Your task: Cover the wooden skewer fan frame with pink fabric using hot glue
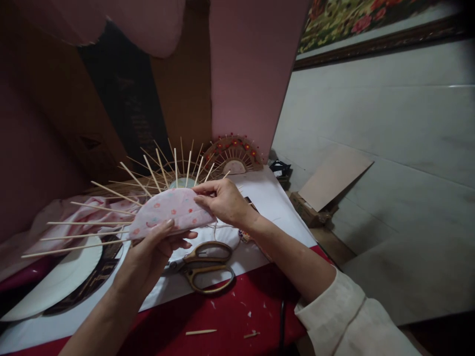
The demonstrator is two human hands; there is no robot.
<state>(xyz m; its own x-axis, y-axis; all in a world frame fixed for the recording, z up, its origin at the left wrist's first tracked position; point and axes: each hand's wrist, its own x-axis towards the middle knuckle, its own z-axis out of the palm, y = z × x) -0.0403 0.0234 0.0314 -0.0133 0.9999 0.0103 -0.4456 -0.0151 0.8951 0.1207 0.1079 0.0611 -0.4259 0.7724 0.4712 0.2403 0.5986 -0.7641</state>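
Between my hands is a half-round piece covered in pink printed cloth [168, 205], with several thin wooden sticks [152, 173] fanning out from its curved edge. My left hand [156, 242] grips its lower edge, thumb on the front and fingers underneath. At the upper right edge, my right hand [222, 200] pinches the cloth between thumb and fingers. A pair of scissors [208, 264] with worn gold handles lies on the table just below the piece, its blades partly hidden by my left hand.
Behind stands a decorated brown fan [237, 151] with red beads, near another stick frame. At left lie a white paper plate [70, 277] and crumpled pink cloth [81, 217]. A short pointed stick [201, 332] and scraps rest on the red tablecloth [237, 306]. Cardboard [334, 178] leans at the right wall.
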